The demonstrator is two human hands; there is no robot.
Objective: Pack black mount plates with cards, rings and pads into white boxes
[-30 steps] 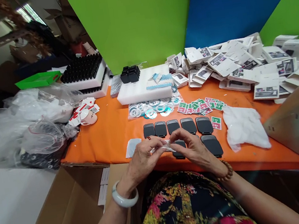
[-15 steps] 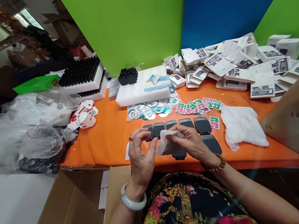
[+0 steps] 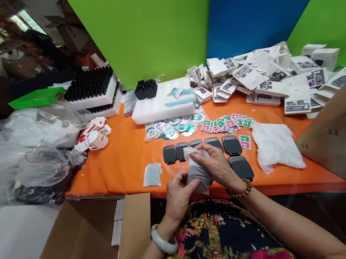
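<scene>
A translucent white pouch [image 3: 198,176] with a flat grey shape showing through it is between my two hands, above the near edge of the orange table. My right hand [image 3: 219,165] grips its upper right side, thumb across the front. At the lower left, my left hand [image 3: 177,196] pinches the same pouch with thumb and curled fingers. A similar grey-looking pouch [image 3: 152,175] lies flat to the left. Behind my hands runs a row of flat black rounded devices, one black device [image 3: 169,154] at its left end. Another black device [image 3: 241,168] lies beside my right wrist.
Green and red cards [image 3: 223,123] and round rings in a bag [image 3: 173,129] lie farther back. A white foam block [image 3: 164,110] stands behind them. White boxes [image 3: 251,76] pile up back right. A white plastic bag [image 3: 275,146] and a large carton [image 3: 338,136] are at right.
My left hand has moved down and right and now pinches the pouch, where before its fingers were spread apart beside it. The pouch now hangs lower, with a grey shape visible inside.
</scene>
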